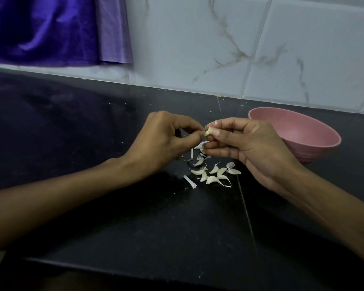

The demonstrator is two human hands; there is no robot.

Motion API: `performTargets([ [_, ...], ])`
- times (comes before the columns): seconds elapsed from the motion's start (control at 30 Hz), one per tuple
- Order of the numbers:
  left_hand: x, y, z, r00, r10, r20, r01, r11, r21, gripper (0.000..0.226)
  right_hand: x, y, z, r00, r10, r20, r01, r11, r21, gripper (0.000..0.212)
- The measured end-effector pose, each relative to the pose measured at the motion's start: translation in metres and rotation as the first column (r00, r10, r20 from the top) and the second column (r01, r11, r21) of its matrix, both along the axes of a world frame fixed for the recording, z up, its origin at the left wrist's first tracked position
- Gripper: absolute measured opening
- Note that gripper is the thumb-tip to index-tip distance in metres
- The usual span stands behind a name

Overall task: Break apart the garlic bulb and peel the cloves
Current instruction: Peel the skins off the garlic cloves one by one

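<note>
A garlic clove (207,132) is pinched above the worktop between both hands, just above the middle of the view. The right hand (248,148) grips it between thumb and forefinger, its other fingers curled beneath; the left hand (166,141) meets it from 9 o'clock, its thumb and forefinger tips closed on the clove's near end. A strip of papery skin (201,145) shows just under the fingertips, though whether it hangs from the clove or lies on the surface I cannot tell.

Directly below the hands, toward 6 o'clock, a loose scatter of cloves (213,173) lies on the worktop, close together and mixed with shreds of white peel (190,181) — some cloves touch, others sit just apart. Which of them are already peeled is too small to judge.

At 3 o'clock from the hands stands a pink bowl (324,143), upright, just behind the right hand and partly hidden by it; what shows of its inside holds nothing.

The worktop (93,127) is a dark, glossy stone slab, speckled with small white crumbs, with a thin seam (247,215) running from 12 o'clock toward 6 o'clock just right of the cloves. Behind it rises a wall (219,43) of pale marble-look tiles with grey veining. At 10 o'clock, a purple cloth (51,30) — shiny, folded in drapes — hangs down over the wall to just above the back edge of the worktop.
</note>
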State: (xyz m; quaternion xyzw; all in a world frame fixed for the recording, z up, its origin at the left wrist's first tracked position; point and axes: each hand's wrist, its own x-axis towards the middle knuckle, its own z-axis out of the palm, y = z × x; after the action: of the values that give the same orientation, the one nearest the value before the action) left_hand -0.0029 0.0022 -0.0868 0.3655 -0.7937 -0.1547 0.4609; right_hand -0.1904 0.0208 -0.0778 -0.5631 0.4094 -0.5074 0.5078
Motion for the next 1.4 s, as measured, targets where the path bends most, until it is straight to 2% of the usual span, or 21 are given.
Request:
performTargets([
  [0.07, -0.0005, -0.0004, -0.0001, 1.0, 0.006, -0.02, -0.006, 1.0, 0.03, 0.008, 0.0002, 0.0003, 0.0011, 1.0, 0.004, 0.006, -0.004, 1.0, -0.003, 0.016],
  [0.17, -0.0012, 0.0006, 0.0004, 1.0, 0.022, 0.0, -0.022, 1.0, -0.014, 0.008, 0.0012, 0.0008, 0.003, 1.0, 0.003, 0.014, -0.003, 1.0, -0.01, 0.023],
  [0.3, -0.0007, 0.0023, 0.001, 0.999, 0.02, 0.036, -0.016, 0.996, -0.091, 0.009, 0.0019, 0.001, 0.0022, 1.0, -0.008, -0.017, 0.008, 0.999, -0.047, 0.02],
  [0.47, -0.0008, 0.0016, 0.0001, 0.998, 0.029, 0.057, -0.023, 0.994, -0.106, 0.008, 0.0008, 0.0018, 0.0022, 0.998, -0.02, -0.055, 0.016, 0.997, -0.074, 0.021],
  [0.7, -0.0025, 0.0022, 0.0012, 0.998, 0.01, 0.06, -0.009, 1.0, -0.016, 0.009, 0.0025, 0.0019, 0.0036, 0.999, -0.021, -0.041, 0.018, 0.997, -0.076, 0.014],
  [0.97, -0.0019, -0.0004, 0.003, 0.997, -0.007, -0.079, 0.021, 0.984, 0.18, 0.013, 0.0027, 0.0015, 0.0028, 1.0, -0.007, 0.015, 0.008, 0.998, -0.07, 0.021],
  [1.13, -0.0035, 0.001, -0.0021, 0.998, -0.017, -0.067, 0.031, 0.976, 0.214, 0.014, 0.0015, -0.0006, 0.0007, 0.996, 0.024, 0.086, -0.026, 1.0, 0.018, 0.018],
  [1.23, -0.0027, -0.0014, -0.0047, 0.999, -0.017, -0.041, 0.026, 0.973, 0.228, 0.012, 0.0023, -0.0019, -0.003, 0.998, 0.037, 0.052, -0.039, 0.999, 0.034, 0.017],
  [1.4, 0.0017, -0.002, 0.0006, 0.999, -0.033, -0.018, 0.035, 0.98, 0.193, 0.01, 0.0002, -0.0012, -0.0031, 0.999, 0.016, -0.041, -0.018, 0.998, -0.055, 0.019],
])
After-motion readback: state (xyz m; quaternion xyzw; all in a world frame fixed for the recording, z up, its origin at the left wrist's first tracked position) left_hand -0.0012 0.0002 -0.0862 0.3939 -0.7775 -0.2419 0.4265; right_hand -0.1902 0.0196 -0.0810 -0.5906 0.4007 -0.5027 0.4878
